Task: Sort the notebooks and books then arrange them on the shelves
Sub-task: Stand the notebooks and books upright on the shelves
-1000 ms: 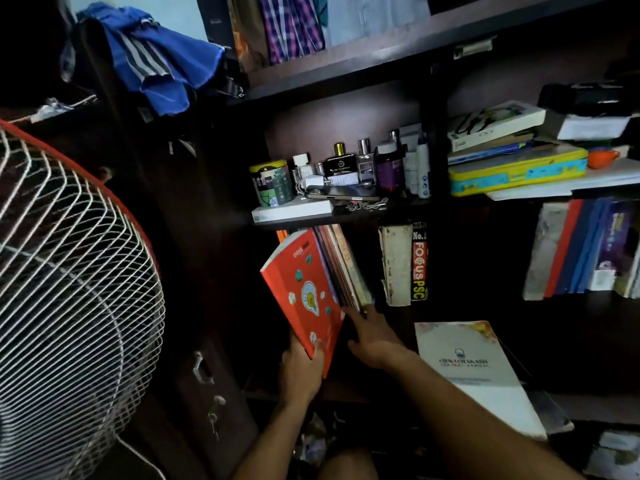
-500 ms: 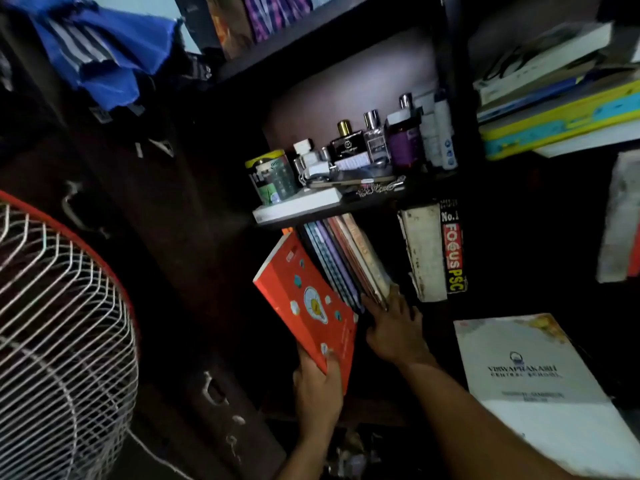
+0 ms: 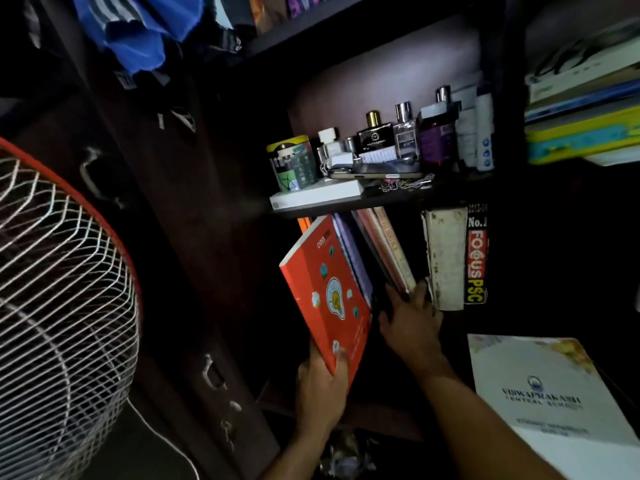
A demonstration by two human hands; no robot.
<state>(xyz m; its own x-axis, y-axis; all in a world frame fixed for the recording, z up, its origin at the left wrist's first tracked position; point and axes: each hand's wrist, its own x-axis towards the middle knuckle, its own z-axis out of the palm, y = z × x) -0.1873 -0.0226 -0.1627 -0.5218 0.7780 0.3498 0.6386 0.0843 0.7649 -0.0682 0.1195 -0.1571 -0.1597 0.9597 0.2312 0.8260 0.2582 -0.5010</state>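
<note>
My left hand [image 3: 322, 386] grips the bottom corner of an orange notebook [image 3: 322, 285] with a light-bulb picture, tilted at the left end of the lower shelf. To its right several thin notebooks [image 3: 377, 247] lean leftward. My right hand [image 3: 410, 318] reaches into the shelf, its fingers against the bottom of these leaning notebooks; how the fingers lie is too dark to see. A worn white book [image 3: 445, 258] and a black "Focus PSC" book [image 3: 476, 254] stand upright further right. A white school booklet [image 3: 547, 393] lies flat at the lower right.
Perfume bottles [image 3: 401, 136], a tin [image 3: 292, 164] and a flat white box [image 3: 317, 197] crowd the shelf above. Stacked books and a yellow case [image 3: 581, 133] fill the upper right compartment. A standing fan's grille [image 3: 62, 299] is close on the left. Blue cloth [image 3: 135, 29] hangs above.
The view has moved closer and to the left. My right hand has slid further up against the leaning notebooks. The orange notebook stays tilted in my left hand.
</note>
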